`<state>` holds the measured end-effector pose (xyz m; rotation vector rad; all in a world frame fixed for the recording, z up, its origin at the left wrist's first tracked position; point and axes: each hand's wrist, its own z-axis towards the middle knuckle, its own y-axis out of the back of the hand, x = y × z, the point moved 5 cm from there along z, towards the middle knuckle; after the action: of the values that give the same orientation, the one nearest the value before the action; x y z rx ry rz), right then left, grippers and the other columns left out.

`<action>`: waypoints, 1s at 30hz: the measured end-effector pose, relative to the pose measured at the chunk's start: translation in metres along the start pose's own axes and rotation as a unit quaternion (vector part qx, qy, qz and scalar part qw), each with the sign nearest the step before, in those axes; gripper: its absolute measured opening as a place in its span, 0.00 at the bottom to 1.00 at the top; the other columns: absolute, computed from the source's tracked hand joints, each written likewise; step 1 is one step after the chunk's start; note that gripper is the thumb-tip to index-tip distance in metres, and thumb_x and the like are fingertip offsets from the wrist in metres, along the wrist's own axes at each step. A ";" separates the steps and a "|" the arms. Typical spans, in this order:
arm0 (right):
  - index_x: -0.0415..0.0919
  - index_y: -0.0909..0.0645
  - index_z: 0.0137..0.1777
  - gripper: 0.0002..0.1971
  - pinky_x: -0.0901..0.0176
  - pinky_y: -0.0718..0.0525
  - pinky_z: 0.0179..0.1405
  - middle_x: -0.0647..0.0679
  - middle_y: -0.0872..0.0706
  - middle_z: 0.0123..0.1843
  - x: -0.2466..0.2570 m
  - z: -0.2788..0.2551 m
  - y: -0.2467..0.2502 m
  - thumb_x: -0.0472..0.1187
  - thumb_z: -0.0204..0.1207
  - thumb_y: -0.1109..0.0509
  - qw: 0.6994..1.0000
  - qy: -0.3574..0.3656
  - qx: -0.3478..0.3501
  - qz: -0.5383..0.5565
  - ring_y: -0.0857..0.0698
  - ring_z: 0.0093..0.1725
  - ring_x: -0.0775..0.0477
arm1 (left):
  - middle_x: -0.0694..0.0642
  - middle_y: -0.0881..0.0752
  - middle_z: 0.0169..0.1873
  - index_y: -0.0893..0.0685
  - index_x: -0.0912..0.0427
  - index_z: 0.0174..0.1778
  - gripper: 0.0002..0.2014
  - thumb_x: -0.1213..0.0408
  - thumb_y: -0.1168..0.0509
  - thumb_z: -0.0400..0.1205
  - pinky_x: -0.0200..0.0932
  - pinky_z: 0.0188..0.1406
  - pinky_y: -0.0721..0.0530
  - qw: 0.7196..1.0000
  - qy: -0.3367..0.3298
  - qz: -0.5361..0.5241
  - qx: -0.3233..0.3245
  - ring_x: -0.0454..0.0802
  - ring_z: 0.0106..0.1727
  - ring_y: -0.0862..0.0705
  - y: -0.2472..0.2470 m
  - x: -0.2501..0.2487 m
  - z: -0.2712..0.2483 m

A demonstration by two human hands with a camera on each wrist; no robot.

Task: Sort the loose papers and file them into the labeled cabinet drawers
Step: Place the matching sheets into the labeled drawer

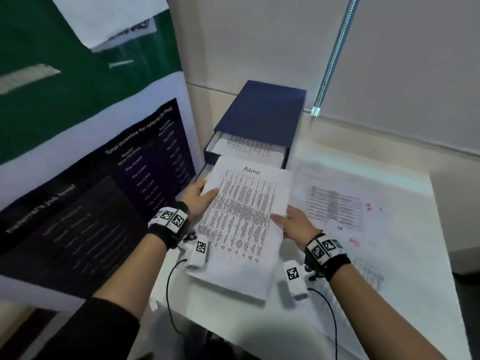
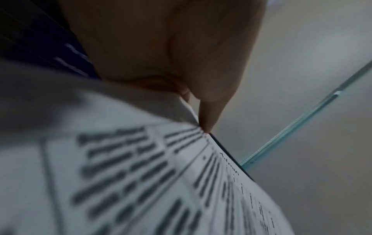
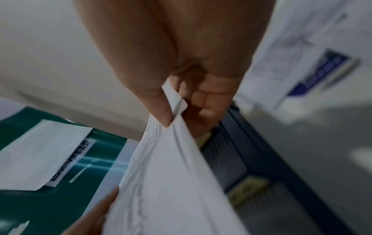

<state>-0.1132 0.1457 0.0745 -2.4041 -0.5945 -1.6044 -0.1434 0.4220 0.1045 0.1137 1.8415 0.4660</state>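
Note:
A stack of printed papers (image 1: 244, 219) headed "Admin" is held up between both hands, its far end at the dark blue drawer cabinet (image 1: 259, 113). My left hand (image 1: 200, 197) grips the stack's left edge, thumb on top (image 2: 209, 111). My right hand (image 1: 291, 222) pinches the right edge between thumb and fingers (image 3: 159, 101). The cabinet's top drawer (image 1: 246, 149) stands pulled out with printed sheets inside. A lower drawer (image 1: 205, 170) is also out, mostly hidden under the stack. In the wrist views the pages (image 2: 141, 182) (image 3: 171, 182) fill the lower part.
More printed sheets with red marks (image 1: 335, 206) lie on the white table (image 1: 405, 229) right of the stack. A large poster board (image 1: 91, 178) stands along the left side. A wall and a blind with a hanging cord (image 1: 335, 53) are behind the cabinet.

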 end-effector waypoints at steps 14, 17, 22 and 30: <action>0.33 0.20 0.69 0.17 0.48 0.11 0.52 0.43 0.08 0.54 -0.047 -0.016 -0.151 0.30 0.80 0.31 0.970 -0.155 0.181 0.055 0.08 0.50 0.47 | 0.58 0.08 0.51 0.14 0.58 0.61 0.21 0.58 0.21 0.73 0.57 0.59 0.13 0.987 0.143 -0.019 0.073 0.55 0.52 0.09 0.095 0.097 -0.051; 0.37 0.21 0.70 0.20 0.42 0.20 0.70 0.41 0.14 0.68 -0.010 -0.017 -0.143 0.29 0.79 0.30 0.969 -0.109 0.199 0.097 0.15 0.67 0.42 | 0.59 0.08 0.51 0.15 0.63 0.61 0.18 0.60 0.25 0.77 0.55 0.57 0.13 0.988 0.109 -0.059 0.092 0.57 0.52 0.09 0.105 0.066 -0.049; 0.32 0.26 0.75 0.21 0.39 0.21 0.70 0.36 0.18 0.71 0.048 0.004 -0.105 0.31 0.81 0.34 0.967 -0.049 0.149 0.199 0.18 0.70 0.36 | 0.60 0.09 0.53 0.16 0.60 0.63 0.14 0.60 0.33 0.82 0.51 0.51 0.12 0.977 0.035 -0.180 0.105 0.57 0.53 0.10 0.107 0.004 -0.031; 0.30 0.27 0.75 0.20 0.54 0.10 0.34 0.36 0.09 0.55 0.092 0.030 -0.052 0.38 0.87 0.40 0.952 -0.109 0.031 0.283 0.07 0.47 0.43 | 0.59 0.10 0.56 0.21 0.57 0.71 0.22 0.67 0.29 0.80 0.52 0.51 0.11 0.971 0.034 -0.210 0.108 0.58 0.55 0.10 0.073 -0.025 0.028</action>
<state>-0.0794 0.2237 0.1435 -2.4145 0.0314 -1.0743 -0.1207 0.4878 0.1471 -0.1449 1.9144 -0.0273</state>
